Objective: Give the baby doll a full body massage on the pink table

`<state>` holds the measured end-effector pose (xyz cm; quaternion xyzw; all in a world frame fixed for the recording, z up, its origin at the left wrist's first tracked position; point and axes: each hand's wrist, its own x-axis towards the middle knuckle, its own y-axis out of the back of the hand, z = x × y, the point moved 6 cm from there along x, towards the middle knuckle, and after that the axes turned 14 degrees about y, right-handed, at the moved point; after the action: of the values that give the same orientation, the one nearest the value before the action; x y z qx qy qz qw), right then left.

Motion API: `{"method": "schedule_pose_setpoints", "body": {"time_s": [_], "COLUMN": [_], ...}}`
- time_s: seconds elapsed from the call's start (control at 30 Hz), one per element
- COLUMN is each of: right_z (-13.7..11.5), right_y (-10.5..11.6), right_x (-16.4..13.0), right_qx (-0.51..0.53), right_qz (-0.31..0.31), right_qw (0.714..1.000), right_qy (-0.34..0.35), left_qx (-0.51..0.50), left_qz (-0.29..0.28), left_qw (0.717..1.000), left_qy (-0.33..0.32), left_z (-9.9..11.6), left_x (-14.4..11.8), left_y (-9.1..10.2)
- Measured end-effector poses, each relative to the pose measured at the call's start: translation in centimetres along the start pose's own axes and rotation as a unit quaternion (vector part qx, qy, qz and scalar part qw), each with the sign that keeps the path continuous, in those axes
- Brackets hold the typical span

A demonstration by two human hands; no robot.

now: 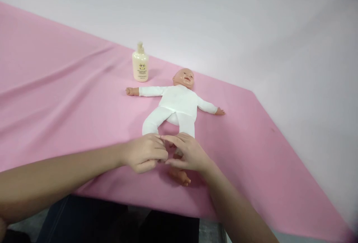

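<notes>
A baby doll (179,101) in a white cloth suit lies on its back, arms spread and head toward the far edge. Over its lower legs, my left hand (147,152) has its fingers curled closed; anything inside them is hidden. My right hand (190,152) is beside it, thumb and index finger apart, with the index fingertip at the left hand's knuckles. One doll foot (180,177) shows below my hands, and the other is mostly covered by them. A cream pump bottle (140,65) stands upright near the doll's outstretched arm on the left.
A pink cloth (69,105) covers the table, with folds on the left. Its near edge runs just in front of my dark-clothed legs (92,218). Behind the table is a plain white surface (223,22).
</notes>
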<state>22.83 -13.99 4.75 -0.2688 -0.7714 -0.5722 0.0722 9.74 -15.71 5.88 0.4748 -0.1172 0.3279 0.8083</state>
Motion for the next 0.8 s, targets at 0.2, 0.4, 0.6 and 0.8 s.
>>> {"method": "schedule_pose_setpoints", "body": {"time_s": [0.2,0.4,0.6,0.8], "right_z": [1.5,2.8,2.5,1.9], "right_y": [0.2,0.1,1.4,2.4], "right_x": [-0.2,-0.3,-0.5,-0.5], "right_qx": [-0.02,-0.066,-0.045,-0.011], "right_qz": [-0.025,-0.015,0.138,0.22], "right_qw": [0.999,0.998,0.988,0.971], "right_qy": [0.025,-0.003,-0.052,-0.088], "left_qx": [0.004,0.03,0.033,-0.028], "left_qz": [-0.057,-0.1,-0.125,-0.09], "left_qw": [0.998,0.993,0.99,0.995], "left_qy": [0.023,0.053,0.061,0.023], "left_z": [0.2,0.5,0.7,1.7], "left_x": [-0.1,-0.1,0.0,0.6], "left_y": [-1.2,-2.7,-3.6,-2.5]}}
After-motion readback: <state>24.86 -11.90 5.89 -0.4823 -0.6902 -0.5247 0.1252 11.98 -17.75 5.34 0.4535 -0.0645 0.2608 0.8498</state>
